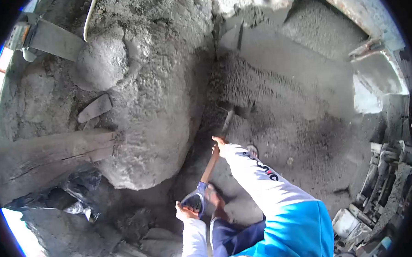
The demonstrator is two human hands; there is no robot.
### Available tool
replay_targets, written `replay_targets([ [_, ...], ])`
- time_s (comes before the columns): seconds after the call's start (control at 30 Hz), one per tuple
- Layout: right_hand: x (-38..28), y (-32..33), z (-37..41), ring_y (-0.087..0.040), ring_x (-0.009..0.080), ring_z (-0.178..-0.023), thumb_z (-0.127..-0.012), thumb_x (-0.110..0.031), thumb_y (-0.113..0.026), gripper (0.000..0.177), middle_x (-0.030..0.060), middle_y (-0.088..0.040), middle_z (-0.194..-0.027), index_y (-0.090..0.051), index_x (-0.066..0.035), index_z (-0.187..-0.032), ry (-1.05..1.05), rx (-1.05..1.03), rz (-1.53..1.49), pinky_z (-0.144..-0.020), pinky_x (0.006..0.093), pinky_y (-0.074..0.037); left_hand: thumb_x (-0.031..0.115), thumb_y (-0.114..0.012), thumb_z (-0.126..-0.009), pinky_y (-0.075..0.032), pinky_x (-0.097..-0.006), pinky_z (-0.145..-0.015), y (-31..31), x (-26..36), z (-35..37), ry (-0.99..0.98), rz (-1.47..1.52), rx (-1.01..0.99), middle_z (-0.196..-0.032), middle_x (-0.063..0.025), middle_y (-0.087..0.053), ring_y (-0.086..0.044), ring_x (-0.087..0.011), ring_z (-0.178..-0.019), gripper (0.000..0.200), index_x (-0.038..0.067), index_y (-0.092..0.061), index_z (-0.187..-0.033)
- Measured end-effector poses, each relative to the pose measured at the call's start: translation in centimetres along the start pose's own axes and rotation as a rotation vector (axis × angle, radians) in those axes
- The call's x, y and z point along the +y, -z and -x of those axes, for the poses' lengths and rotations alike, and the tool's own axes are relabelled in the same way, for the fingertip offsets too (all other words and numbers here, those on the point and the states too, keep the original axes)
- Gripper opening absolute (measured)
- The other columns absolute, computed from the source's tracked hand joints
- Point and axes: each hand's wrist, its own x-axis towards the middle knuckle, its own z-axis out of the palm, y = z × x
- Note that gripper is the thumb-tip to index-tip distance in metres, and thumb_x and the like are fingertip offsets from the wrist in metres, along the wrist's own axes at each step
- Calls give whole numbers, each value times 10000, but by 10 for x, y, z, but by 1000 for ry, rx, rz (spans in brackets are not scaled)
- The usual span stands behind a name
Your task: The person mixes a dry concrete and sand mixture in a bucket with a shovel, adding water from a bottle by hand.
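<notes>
I see a dusty grey floor (317, 142) carrying a big hardened mound (154, 107). A loose gravel heap (254, 80) lies just right of the mound. At its left rests a wooden plank (46, 158), with black plastic sheeting (75, 189) at its lower left.

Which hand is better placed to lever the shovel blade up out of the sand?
Probably right: the right hand holds the shovel shaft nearest the dug-in blade; the left hand sits at the end handle.

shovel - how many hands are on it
2. The left hand grips the D-shaped handle at the near end of the shovel; the right hand holds the wooden shaft farther down. No other hands show.
</notes>
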Motion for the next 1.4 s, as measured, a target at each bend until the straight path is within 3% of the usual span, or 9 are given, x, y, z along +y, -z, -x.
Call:
replay_targets([
  [0.53, 6, 82, 225, -521, 209, -457, -766, -320, -742, 328, 28, -503, -629, -538, -99, -895, 112, 295, -333, -424, 396, -483, 570, -464, -890, -291, -363, -338, 103, 7, 5, -12, -271, -154, -413, -26, -288, -292, -194, -329, 573, 151, -294, -538],
  [0.6, -15, 142, 272, -545, 217, -471, -768, -254, -742, 317, 48, -553, -679, -547, -88, -954, 85, -86, -575, -437, 407, -498, 585, -449, -892, -302, -371, -332, 92, 16, 23, 66, -349, -256, -397, -34, -297, -318, -216, -318, 591, 148, -298, -524],
  [0.67, -31, 149, 299, -603, 247, -539, -783, -139, -699, 463, 95, -631, -819, -496, -63, -1192, 283, 473, -449, -422, 359, -488, 616, -437, -881, -312, -373, -335, 63, 15, 46, 87, -462, -369, -389, -32, -292, -331, -226, -317, 609, 150, -294, -516],
  [0.73, -69, 190, 344, -591, 242, -539, -764, -97, -692, 499, 109, -623, -848, -484, -32, -1212, 367, 450, -618, -412, 342, -471, 661, -444, -841, -306, -385, -346, 24, 4, 63, 92, -575, -517, -396, -27, -305, -333, -227, -326, 622, 155, -301, -508],
  [0.77, -89, 213, 346, -507, 191, -485, -799, -104, -680, 156, 55, -525, -671, -554, -19, -835, 337, 665, -616, -436, 381, -448, 661, -454, -834, -303, -384, -352, -1, -3, 76, 152, -597, -551, -403, -28, -305, -339, -230, -332, 621, 155, -302, -507],
  [0.9, -196, 292, 486, -516, 219, -532, -843, -35, -591, 140, 80, -505, -660, -503, -26, -951, 659, 479, -861, -467, 416, -452, 665, -502, -804, -313, -378, -377, -112, -27, 189, 174, -699, -867, -437, -40, -305, -343, -238, -354, 593, 135, -363, -577],
  [1.17, -377, 485, 720, -552, 214, -586, -866, -101, -599, 61, 61, -526, -625, -555, -69, -838, 1324, 10, -1130, -587, 385, -507, 389, -548, -925, -383, -275, -414, -217, -49, 575, -595, -490, -1875, -553, -29, -438, -448, -137, -438, 366, 79, -465, -748],
  [1.27, -378, 537, 802, -510, 206, -536, -824, -124, -622, 99, 45, -491, -581, -530, -88, -829, 1497, 74, -1166, -559, 384, -482, 300, -714, -794, -393, -334, -454, -207, -77, 670, -1651, -255, -2124, -525, -72, -515, -518, -178, -470, 372, 30, -531, -615],
  [1.4, -306, 612, 813, -493, 146, -536, -782, -142, -647, 139, -3, -483, -611, -509, -124, -782, 1756, 127, -1207, -514, 311, -460, 413, -785, -673, -401, -407, -622, -152, -129, 716, -2263, 137, -2694, -656, -49, -507, -518, -246, -646, 393, 122, -525, -627],
])
